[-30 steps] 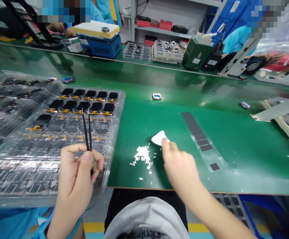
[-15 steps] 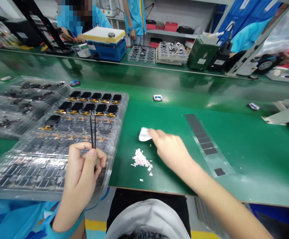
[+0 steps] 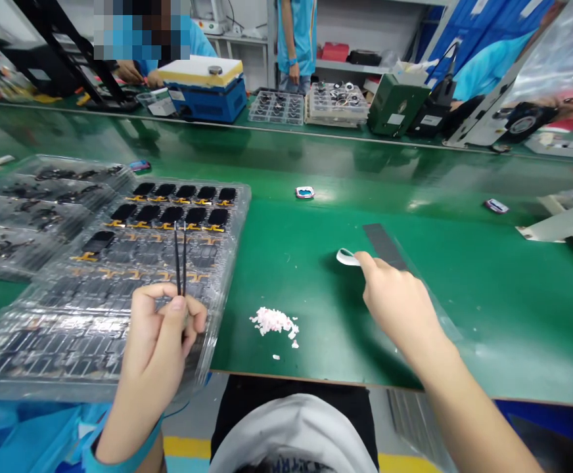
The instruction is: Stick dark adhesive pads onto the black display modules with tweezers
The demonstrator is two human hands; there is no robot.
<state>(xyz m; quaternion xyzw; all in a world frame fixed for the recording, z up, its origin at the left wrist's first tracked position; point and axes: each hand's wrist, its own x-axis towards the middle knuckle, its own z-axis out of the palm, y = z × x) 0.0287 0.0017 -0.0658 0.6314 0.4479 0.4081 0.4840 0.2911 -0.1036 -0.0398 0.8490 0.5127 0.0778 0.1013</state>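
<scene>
Tweezers (image 3: 179,256) lengthwise — tips point away.

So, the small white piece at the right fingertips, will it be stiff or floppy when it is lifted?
Probably floppy: the white piece in the right hand looks thin and curls up at its edge. It is likely very light, so a quick move could make it flutter or slip away. Whether it is sticky cannot be seen.
</scene>
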